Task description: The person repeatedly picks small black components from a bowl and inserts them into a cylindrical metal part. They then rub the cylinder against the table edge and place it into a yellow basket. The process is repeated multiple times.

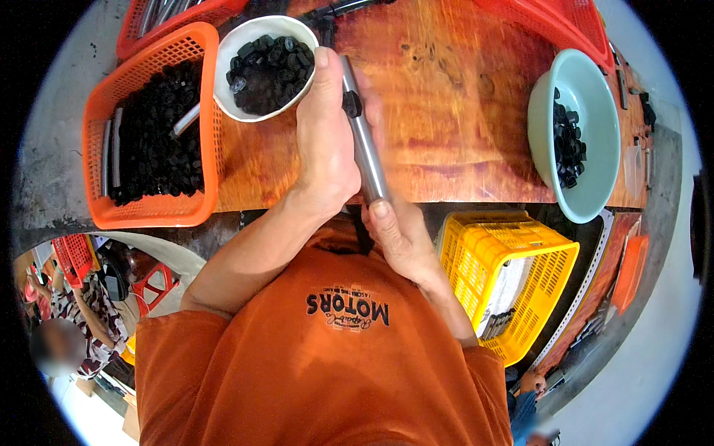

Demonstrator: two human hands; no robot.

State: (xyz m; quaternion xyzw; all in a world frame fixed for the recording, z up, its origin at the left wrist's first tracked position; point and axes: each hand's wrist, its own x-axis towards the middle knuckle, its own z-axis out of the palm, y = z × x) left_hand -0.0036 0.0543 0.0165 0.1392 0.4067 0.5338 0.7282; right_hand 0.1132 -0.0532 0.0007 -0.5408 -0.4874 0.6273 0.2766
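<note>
A silver metal tube [369,165] stands slanted between my hands, above the table's near edge. A small black piece [352,104] sits on its side near the upper end. My left hand [327,141] is closed around the upper part, its thumb stretched up beside the tube and its fingers partly hidden behind. Lower down, my right hand [398,236] grips the bottom end with the thumb pressed on it. Just left of the tube's top is a white bowl [223,88] of small black plastic parts.
An orange basket [210,149] full of black parts and some metal tubes stands at the left. On the right a pale green basin [601,141] holds more black pieces. A yellow crate [465,260] sits below the wooden table [454,126]. Other people work nearby.
</note>
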